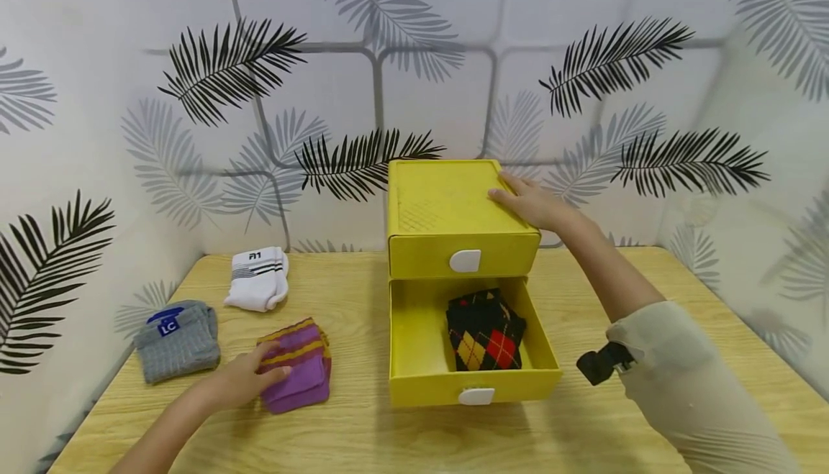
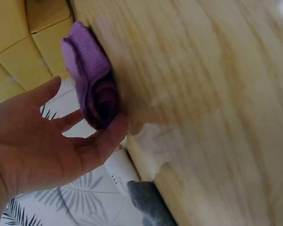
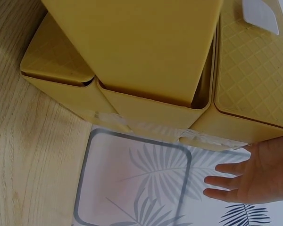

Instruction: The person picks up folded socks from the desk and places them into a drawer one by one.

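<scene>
My left hand (image 1: pixel 242 380) is at the near left side of a folded pair of purple socks (image 1: pixel 299 380) with orange stripes. In the left wrist view its fingertips touch the edge of the purple socks (image 2: pixel 87 70), and the thumb stands apart from them. My right hand (image 1: pixel 534 201) rests on the top right edge of a yellow drawer unit (image 1: pixel 447 197). Its fingers are extended in the right wrist view. Below the shut top drawer, another drawer (image 1: pixel 414 390) is pulled out. Black argyle socks (image 1: pixel 486 334) with red and yellow diamonds lie inside it.
Grey folded socks (image 1: pixel 176 344) with a blue label lie at the table's left edge. Behind them are white folded socks (image 1: pixel 259 283) with dark stripes. The wooden table (image 1: pixel 350 431) meets a leaf-patterned curtain (image 1: pixel 337 100) at the back.
</scene>
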The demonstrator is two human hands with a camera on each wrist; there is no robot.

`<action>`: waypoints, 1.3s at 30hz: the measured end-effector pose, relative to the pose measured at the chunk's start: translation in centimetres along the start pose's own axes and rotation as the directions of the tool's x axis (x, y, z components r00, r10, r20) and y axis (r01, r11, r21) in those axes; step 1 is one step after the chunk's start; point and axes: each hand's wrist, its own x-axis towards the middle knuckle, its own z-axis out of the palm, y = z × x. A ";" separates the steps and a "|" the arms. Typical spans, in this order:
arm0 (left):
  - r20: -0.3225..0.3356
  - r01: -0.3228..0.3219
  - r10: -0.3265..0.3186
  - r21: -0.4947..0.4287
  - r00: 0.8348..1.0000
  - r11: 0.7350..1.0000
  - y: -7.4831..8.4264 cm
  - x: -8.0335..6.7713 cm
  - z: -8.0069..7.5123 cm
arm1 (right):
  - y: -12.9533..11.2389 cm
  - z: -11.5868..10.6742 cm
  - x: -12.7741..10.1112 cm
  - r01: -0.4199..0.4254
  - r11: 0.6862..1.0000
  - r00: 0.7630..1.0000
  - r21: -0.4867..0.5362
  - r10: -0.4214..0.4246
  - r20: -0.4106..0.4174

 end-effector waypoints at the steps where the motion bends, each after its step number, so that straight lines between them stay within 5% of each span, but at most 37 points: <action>1: -0.002 -0.012 0.012 -0.012 1.000 1.000 0.0 0.1 0.2 | 0.0 0.0 0.0 0.001 1.000 1.000 0.002 -0.001 0.000; 9: -0.141 0.081 -0.065 0.113 0.988 0.990 -0.2 1.9 1.5 | 0.2 0.1 0.1 0.002 1.000 1.000 0.020 -0.002 0.001; 13: -0.149 0.088 -0.082 0.037 0.985 0.995 -0.2 2.4 1.3 | 0.0 0.1 0.0 0.003 1.000 1.000 0.024 -0.004 0.008; 17: -0.143 0.067 -0.091 -0.163 0.986 0.984 -0.3 2.5 0.9 | 0.1 0.1 0.0 -0.007 1.000 1.000 0.023 0.007 0.008; 23: -0.047 0.104 -0.133 -0.397 0.990 0.912 -1.0 2.3 0.6 | 0.5 0.3 0.1 -0.036 0.999 0.999 0.006 0.036 0.001; 27: 0.057 0.158 -0.152 -0.547 0.987 0.822 -1.7 2.1 0.6 | 0.5 0.3 0.1 -0.042 0.999 0.999 0.009 0.042 0.001; 30: 0.072 0.172 -0.163 -0.623 0.984 0.763 -2.1 2.0 0.6 | 0.4 0.3 0.1 -0.038 0.999 0.999 0.009 0.038 0.000; 36: 0.036 0.139 -0.151 -0.639 0.988 0.757 -2.3 1.9 0.4 | 0.3 0.2 0.0 -0.038 0.999 0.999 0.009 0.038 0.001; 39: 0.082 0.136 -0.109 -0.687 0.991 0.714 -2.4 2.0 0.1 | 0.2 0.2 0.0 -0.041 0.999 0.999 0.011 0.041 0.001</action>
